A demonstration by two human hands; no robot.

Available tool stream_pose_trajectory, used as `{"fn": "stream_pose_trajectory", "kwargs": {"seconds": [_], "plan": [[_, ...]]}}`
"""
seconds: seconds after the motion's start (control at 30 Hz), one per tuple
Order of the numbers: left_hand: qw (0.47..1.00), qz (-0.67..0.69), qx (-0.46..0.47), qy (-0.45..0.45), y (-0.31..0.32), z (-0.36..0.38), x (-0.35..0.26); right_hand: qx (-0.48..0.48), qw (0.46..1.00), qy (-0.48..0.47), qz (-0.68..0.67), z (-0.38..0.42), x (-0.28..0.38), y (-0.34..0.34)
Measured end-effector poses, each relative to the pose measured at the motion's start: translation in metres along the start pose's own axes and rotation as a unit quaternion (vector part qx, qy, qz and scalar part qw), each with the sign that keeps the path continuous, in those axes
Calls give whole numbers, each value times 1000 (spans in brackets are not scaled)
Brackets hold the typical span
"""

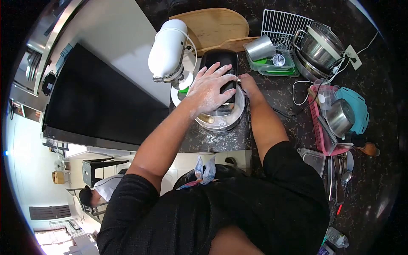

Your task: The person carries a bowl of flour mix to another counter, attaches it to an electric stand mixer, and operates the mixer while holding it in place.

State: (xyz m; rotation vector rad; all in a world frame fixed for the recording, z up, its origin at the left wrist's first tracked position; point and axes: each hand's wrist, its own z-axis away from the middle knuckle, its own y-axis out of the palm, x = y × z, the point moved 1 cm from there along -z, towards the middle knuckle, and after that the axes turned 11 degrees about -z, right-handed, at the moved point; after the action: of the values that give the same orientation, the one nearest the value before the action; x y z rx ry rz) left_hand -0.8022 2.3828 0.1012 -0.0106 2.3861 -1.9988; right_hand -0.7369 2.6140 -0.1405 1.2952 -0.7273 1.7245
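Observation:
A black stand mixer [219, 57] stands on the counter in front of me, its head over a metal bowl [240, 111] with whitish flour on its rim and sides. My left hand [211, 88] is dusted with flour and lies open on top of the mixer's head, fingers spread. At the right side of the head, by a small silver knob, is my right hand [247, 84]; its fingers are mostly hidden, so I cannot see whether it grips anything. Spilled flour [223, 139] marks the counter below the bowl.
A white stand mixer [167, 53] stands close on the left, wooden boards [212, 26] behind. To the right are a green-lidded container [274, 64], metal pots [316, 49], a cable and a pink basket [315, 121] of utensils. Another person [102, 191] is in the left background.

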Motion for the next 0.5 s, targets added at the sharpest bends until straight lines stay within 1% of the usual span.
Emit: {"fn": "stream_pose_trajectory", "kwargs": {"seconds": [0.03,0.13,0.4,0.5], "plan": [[1000,-1,0,1,0,0,0,-1,1000,0,-1,-11,-11,-1],[1000,10,-1,4,0,1,1,-15,985,-157,75,-50,-49,1],[1000,19,2,2,0,2,2,2,982,-148,120,-44,-42,-2],[1000,5,-3,-2,3,0,0,9,987,-126,94,-31,-31,-2]]}}
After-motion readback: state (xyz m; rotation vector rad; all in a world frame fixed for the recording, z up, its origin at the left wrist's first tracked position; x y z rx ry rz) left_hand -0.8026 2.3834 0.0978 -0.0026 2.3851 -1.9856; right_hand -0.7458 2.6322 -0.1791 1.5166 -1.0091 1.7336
